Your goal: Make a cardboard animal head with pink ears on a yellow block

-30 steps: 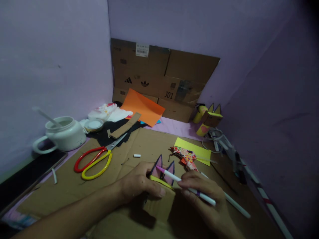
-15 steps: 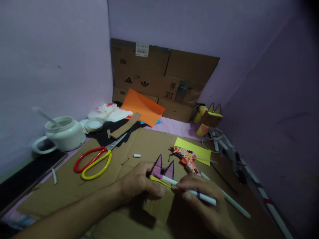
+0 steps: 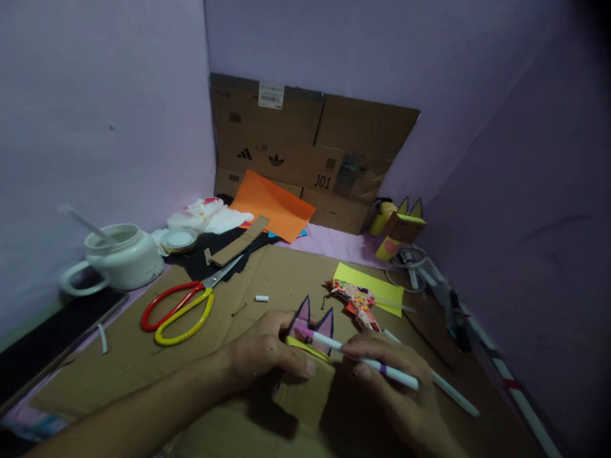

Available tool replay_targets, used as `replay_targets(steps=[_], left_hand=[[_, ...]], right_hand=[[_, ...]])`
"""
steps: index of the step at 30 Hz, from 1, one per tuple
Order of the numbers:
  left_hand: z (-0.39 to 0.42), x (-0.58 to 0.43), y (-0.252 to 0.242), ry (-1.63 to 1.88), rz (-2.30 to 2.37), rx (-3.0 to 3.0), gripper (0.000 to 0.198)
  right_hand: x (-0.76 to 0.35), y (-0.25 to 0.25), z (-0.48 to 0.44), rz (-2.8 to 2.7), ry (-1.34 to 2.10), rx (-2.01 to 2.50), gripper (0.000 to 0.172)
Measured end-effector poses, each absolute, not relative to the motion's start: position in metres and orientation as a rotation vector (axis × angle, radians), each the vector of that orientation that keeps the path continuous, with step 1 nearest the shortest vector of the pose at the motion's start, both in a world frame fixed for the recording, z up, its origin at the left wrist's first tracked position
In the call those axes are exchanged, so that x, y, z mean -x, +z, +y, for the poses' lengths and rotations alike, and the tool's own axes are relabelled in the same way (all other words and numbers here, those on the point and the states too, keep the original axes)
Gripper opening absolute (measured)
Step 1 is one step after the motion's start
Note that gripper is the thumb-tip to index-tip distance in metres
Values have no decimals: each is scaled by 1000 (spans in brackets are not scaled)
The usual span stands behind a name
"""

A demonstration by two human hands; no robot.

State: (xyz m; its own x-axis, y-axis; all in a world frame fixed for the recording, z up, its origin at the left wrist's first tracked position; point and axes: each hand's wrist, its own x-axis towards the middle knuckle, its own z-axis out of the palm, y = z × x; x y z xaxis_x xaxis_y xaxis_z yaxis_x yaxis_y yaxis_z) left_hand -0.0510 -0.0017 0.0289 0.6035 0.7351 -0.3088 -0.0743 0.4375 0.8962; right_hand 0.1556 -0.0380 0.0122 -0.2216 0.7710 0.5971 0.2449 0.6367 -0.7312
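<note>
My left hand [image 3: 274,350] grips a small cardboard piece [image 3: 310,391] with a yellow paper strip [image 3: 308,348] along its top. Two pointed ears, pink inside and edged in dark ink, stand up from it; the left ear [image 3: 301,318] and the right ear [image 3: 325,331] are side by side. Between the fingers of my right hand [image 3: 391,375] is a white marker [image 3: 394,374] with a purple band, its pink-purple tip at the left ear. Just left of my hands lies a small white cap [image 3: 261,298] on the cardboard sheet.
Scissors with red and yellow handles [image 3: 184,312] lie at the left, near a white mug [image 3: 125,254]. A floral-patterned glue gun [image 3: 358,302] rests on yellow paper [image 3: 391,294]. Behind are orange paper [image 3: 272,203], an upright cardboard panel [image 3: 305,140] and a yellow-and-brown eared figure [image 3: 403,228].
The marker in my right hand has shifted slightly to the right, its tip still at the left ear. My left hand and the cardboard piece stay nearly in place.
</note>
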Motion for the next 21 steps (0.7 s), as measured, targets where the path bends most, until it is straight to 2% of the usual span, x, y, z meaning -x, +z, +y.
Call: replay_targets(steps=[21], left_hand=[[0, 49, 32, 546, 784, -1013, 39]], right_hand=[[-161, 14, -36, -1702, 542, 848, 11]])
